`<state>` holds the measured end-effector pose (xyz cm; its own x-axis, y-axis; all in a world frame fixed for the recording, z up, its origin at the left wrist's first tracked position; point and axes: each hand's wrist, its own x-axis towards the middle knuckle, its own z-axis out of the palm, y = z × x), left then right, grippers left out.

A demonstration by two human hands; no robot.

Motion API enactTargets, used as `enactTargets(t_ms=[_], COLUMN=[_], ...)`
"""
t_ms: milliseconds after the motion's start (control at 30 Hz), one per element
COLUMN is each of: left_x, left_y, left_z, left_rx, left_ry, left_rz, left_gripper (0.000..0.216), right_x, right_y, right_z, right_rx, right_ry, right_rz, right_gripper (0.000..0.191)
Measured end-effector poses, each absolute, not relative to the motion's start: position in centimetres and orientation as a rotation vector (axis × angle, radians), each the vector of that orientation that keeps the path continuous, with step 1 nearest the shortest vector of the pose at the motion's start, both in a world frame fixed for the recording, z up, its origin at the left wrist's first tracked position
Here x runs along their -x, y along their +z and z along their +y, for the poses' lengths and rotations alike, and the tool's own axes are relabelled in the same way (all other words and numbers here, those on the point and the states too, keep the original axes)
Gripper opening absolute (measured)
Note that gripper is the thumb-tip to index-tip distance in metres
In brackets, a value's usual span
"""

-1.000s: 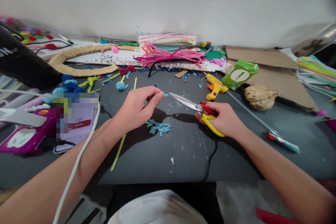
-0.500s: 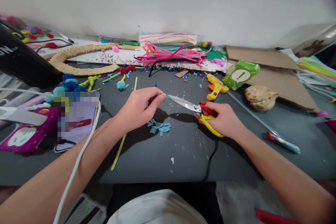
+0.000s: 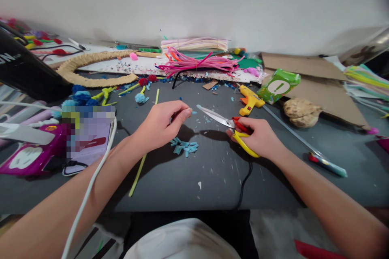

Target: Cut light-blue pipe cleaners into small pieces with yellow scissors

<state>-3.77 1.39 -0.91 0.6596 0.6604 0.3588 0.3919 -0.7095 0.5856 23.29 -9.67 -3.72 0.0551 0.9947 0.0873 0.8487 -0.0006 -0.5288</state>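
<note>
My left hand is closed in a pinch around a small light-blue strip, whose short end pokes out past the fingertips. My right hand grips a pair of scissors by its red and yellow handles. The blades look nearly together and point at the strip, with a narrow gap between them. Below the left fingers lies a little heap of cut light-blue pieces on the grey table. Tiny blue bits are scattered under the blades. A yellow-green strip passes beneath my left wrist.
A yellow glue gun lies beyond my right hand, beside a green packet and cardboard. Pink pipe cleaners are bundled at the back. A white cable crosses my left forearm. A black cup stands far left.
The scissors have drawn back slightly to the right, so their tips are now apart from the blue strip. My left hand has stayed almost still.
</note>
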Motion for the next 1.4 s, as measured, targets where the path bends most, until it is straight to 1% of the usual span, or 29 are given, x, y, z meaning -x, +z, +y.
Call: enactTargets(t_ms=[267,367,533,667,833,1000,1233,1300,1400], left_x=[3.75,3.76,3.78,3.81,3.81,3.78,3.72,3.74,3.76], left_y=[-0.88,-0.87,-0.9,-0.88,-0.94,-0.94,-0.91,-0.92,-0.93], left_z=[1.37,1.4,1.42,1.4,1.49,1.54,1.51,1.48,1.47], left_rx=[-2.416,-2.415,-2.424,-2.426,-2.436,-2.441,-2.443,-2.446,-2.449], left_ry=[0.77,0.773,0.787,0.773,0.776,0.781,0.784,0.783,0.784], left_rz=[0.831,0.832,0.833,0.829,0.833,0.829,0.831,0.833,0.833], left_gripper=[0.024,0.023,0.022,0.023,0.024,0.023,0.023,0.023,0.024], right_x=[-23.21,-23.23,-23.45,-23.53,-23.34,-23.29,-23.47,-23.48,-23.4], right_y=[-3.62,-3.57,-3.65,-3.78,-3.77,-3.65,-3.58,-3.62,-3.65], right_z=[-9.72,-9.65,-9.5,-9.53,-9.71,-9.74,-9.56,-9.52,-9.54], right_rx=[1.915,1.915,1.907,1.914,1.888,1.899,1.913,1.908,1.904], right_ry=[0.511,0.492,0.425,0.416,0.471,0.521,0.453,0.434,0.438], right_rz=[-1.855,-1.874,-1.933,-1.917,-1.838,-1.863,-1.924,-1.911,-1.865], right_gripper=[0.029,0.028,0.021,0.025,0.038,0.028,0.016,0.019,0.03])
